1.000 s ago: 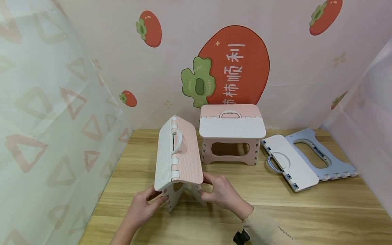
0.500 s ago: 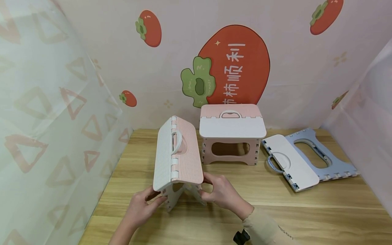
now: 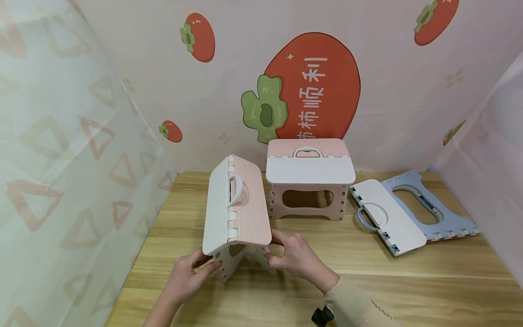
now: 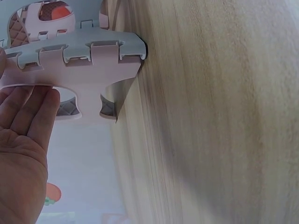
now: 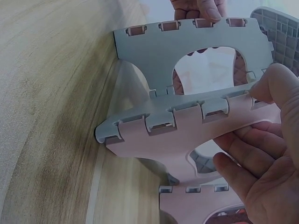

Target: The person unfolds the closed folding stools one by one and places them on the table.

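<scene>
A pale printed backdrop (image 3: 220, 100) stands behind the far edge of the wooden table (image 3: 408, 290), which carries three folding stools.

The part-folded stool (image 3: 250, 218) sits left of the table's middle, nearer the left edge than the right. Its white and pink seat halves slope from a central hinge like a roof, because the panels beneath lean together instead of standing square. It is turned end-on to the person, which gives each hand one panel to hold. The panel ends meet the tabletop, so the table seems to bear most of the weight.

The upright stool (image 3: 310, 170) stands near the far edge, its seat flat because its legs are fully spread. Beyond it, toward the far right corner, the blue-and-white stool (image 3: 394, 220) lies flat on the table; with its legs folded, it has nothing to stand on.

The left hand (image 3: 185, 274) pinches the near end of the left panel, thumb over the edge, fingers behind. The right hand (image 3: 297, 255) does likewise at the other panel, its fingers under the pink face, probably so the two sides can be steadied evenly. The panels' inner joints are shadowed, so whether any is locked is hard to say.

The small carry handle (image 3: 240, 188) stands up along the hinge line, untouched.
</scene>
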### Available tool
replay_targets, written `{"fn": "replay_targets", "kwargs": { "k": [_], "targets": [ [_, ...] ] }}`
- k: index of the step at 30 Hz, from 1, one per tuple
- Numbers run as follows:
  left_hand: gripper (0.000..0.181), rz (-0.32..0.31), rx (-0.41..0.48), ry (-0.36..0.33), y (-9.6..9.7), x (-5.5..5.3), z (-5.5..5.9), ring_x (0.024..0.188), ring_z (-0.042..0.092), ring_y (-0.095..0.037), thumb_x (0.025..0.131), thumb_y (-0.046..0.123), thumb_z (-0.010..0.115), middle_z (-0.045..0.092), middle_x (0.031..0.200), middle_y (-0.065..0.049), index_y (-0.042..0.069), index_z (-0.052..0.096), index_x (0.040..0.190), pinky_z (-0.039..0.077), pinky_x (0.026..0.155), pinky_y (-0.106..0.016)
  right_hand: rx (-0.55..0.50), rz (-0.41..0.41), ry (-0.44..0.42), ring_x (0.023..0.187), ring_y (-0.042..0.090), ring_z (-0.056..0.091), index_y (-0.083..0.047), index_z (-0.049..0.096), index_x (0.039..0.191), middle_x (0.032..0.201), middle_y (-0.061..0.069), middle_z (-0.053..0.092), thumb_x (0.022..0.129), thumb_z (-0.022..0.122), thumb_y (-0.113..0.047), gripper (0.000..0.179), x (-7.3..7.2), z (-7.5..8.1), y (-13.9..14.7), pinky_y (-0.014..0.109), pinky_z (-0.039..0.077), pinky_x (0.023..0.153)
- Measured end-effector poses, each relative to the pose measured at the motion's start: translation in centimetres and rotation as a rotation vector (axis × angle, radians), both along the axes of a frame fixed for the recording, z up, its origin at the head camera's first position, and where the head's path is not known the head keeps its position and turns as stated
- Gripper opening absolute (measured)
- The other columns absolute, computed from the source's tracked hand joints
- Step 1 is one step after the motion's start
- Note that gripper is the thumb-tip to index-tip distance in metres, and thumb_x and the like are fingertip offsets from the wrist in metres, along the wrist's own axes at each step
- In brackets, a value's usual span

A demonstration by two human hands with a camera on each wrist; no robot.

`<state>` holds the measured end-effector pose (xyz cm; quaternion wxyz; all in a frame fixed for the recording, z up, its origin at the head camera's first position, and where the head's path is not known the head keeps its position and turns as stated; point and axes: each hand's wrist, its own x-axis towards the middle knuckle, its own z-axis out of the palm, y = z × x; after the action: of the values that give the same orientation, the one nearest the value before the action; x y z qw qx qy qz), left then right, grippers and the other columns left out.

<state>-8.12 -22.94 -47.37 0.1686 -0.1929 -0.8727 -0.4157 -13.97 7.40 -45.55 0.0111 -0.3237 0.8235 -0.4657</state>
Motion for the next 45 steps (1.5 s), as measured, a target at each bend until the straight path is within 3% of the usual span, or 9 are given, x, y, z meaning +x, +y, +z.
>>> {"fn": "replay_targets", "kwargs": {
  "k": [10,28,45],
  "targets": [
    [0.036,0.004,-0.002,0.012,-0.10,-0.07,-0.01,0.093,0.075,-0.019,0.080,-0.003,0.083,0.078,0.105,-0.013,0.007,0.073,0.113,0.064,0.071,-0.034,-0.008,0.004,0.006,0.109,0.025,0.072,-0.004,0.064,0.131,0.116,0.009,0.076,0.083,0.073,-0.001,0.048,-0.12,-0.09,0.01,0.043,0.061,0.090],
    [0.035,0.018,-0.010,-0.027,-0.24,0.03,0.46,0.096,0.074,-0.015,0.082,-0.001,0.082,0.078,0.107,-0.011,0.007,0.073,0.115,0.064,0.073,-0.034,-0.006,-0.001,-0.010,0.110,0.023,0.072,-0.006,0.064,0.133,0.117,0.007,0.076,0.084,0.074,-0.005,0.050,0.01,0.19,0.12,0.036,0.060,0.093],
    [0.036,-0.009,0.020,-0.058,-0.34,-0.11,0.38,0.099,0.072,-0.012,0.083,0.000,0.082,0.077,0.110,-0.012,0.006,0.073,0.117,0.064,0.077,-0.034,0.013,0.014,-0.021,0.113,0.026,0.071,-0.006,0.062,0.135,0.122,0.009,0.074,0.086,0.074,-0.005,0.051,-0.25,0.01,0.43,0.038,0.059,0.095]
  ]
}}
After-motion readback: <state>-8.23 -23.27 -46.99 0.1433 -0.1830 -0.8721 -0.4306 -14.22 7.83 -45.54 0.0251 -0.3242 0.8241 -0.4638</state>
